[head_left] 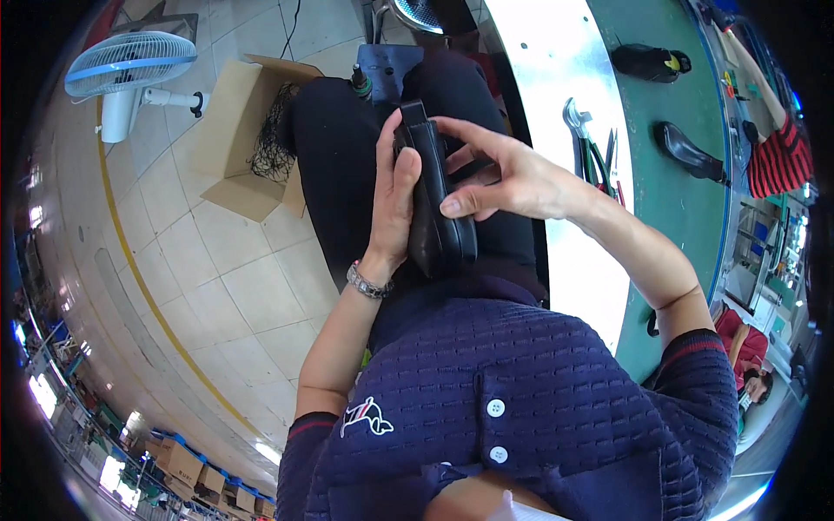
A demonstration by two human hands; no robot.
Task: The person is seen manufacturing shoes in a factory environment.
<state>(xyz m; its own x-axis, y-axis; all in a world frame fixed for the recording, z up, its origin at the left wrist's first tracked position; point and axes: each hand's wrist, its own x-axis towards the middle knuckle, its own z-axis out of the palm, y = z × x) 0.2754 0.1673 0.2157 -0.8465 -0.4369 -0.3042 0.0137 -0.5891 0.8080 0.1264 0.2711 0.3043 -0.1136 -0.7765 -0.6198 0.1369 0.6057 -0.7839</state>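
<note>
black leather-like piece (430, 187), center of the frame, long axis nearly upright, glossy, seamed, boxy above, rounded below. left hand (388, 204) gripping its left side, right hand (512, 178) pinching its right side by thumb and fingers; both touching, neither nearer. outward: tan cardboard box (228, 130) with thin tangled black cords (276, 135), upper left; smooth white table (553, 52), upper right.
</note>
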